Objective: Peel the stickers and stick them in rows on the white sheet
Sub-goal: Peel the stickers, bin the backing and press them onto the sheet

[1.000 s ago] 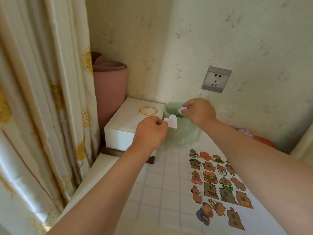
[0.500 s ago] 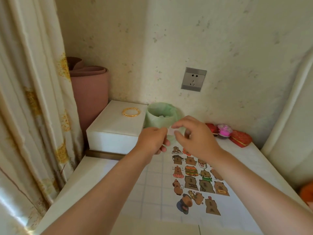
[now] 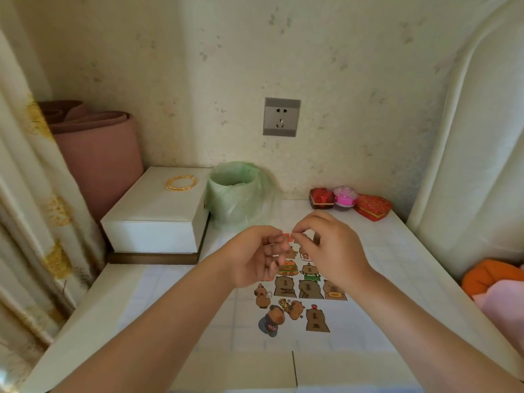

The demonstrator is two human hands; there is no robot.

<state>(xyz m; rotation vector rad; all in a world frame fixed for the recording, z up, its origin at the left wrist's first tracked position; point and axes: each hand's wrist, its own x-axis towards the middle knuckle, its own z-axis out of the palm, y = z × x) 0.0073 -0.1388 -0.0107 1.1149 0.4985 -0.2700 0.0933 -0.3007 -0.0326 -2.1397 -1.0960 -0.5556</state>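
Note:
A white gridded sheet (image 3: pixel 175 316) lies flat on the table. Several cartoon capybara stickers (image 3: pixel 297 290) sit on it in rows, right of centre. Above the top rows, my left hand (image 3: pixel 256 255) and my right hand (image 3: pixel 326 248) meet fingertip to fingertip. Between the tips shows a small reddish sticker (image 3: pixel 286 237); both hands pinch it. The hands hide the uppermost stickers on the sheet.
A bin lined with a green bag (image 3: pixel 236 191) stands behind the hands. Left of it a white box (image 3: pixel 158 219) carries a gold bangle (image 3: pixel 181 182). Red and pink trinket boxes (image 3: pixel 348 201) sit at the back right. A curtain (image 3: pixel 25 222) hangs left.
My hands have drawn back from the green bin toward me, over the sticker rows. The white backing scrap is no longer in my fingers; a small reddish sticker shows between them.

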